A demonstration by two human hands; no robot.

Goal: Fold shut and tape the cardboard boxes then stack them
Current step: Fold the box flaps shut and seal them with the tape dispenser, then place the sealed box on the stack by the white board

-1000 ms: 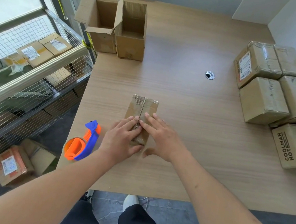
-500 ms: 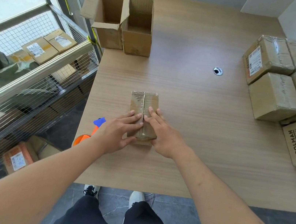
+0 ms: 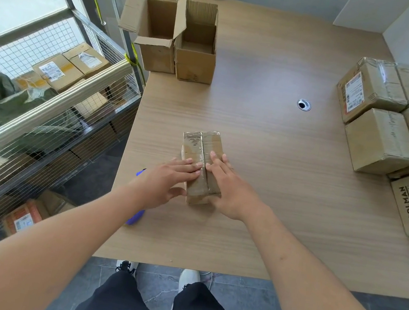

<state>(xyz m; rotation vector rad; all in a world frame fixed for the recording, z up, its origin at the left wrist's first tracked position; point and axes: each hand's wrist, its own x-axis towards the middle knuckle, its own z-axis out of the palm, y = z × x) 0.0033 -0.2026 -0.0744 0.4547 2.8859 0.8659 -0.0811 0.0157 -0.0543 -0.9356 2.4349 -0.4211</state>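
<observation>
Compared with a second ago your hands have slid further up the small box [image 3: 199, 164] and the head camera has tipped, so the tape dispenser [image 3: 135, 217] that showed orange and blue at the bench [image 3: 266, 143] edge is now mostly hidden behind your left forearm, just a blue sliver. The box itself hasn't moved: near-centre of the bench, right in front of you.

Your left hand [image 3: 167, 182] lies flat with straight fingers on the left flap, thumb down the near side; your right hand [image 3: 225, 184] does the same on the right flap. They're pressed together at the centre seam, nothing clamped. My read: flaps are folded shut and you're holding them down, so taping comes next, and you'll need to free one hand for the dispenser.

Cardboard is worn brown, with shiny wrinkled old tape over the top. Two open boxes [image 3: 177, 42] stand at the far left, corrugation showing. Taped boxes [image 3: 389, 121] sit in a group on the right.
</observation>
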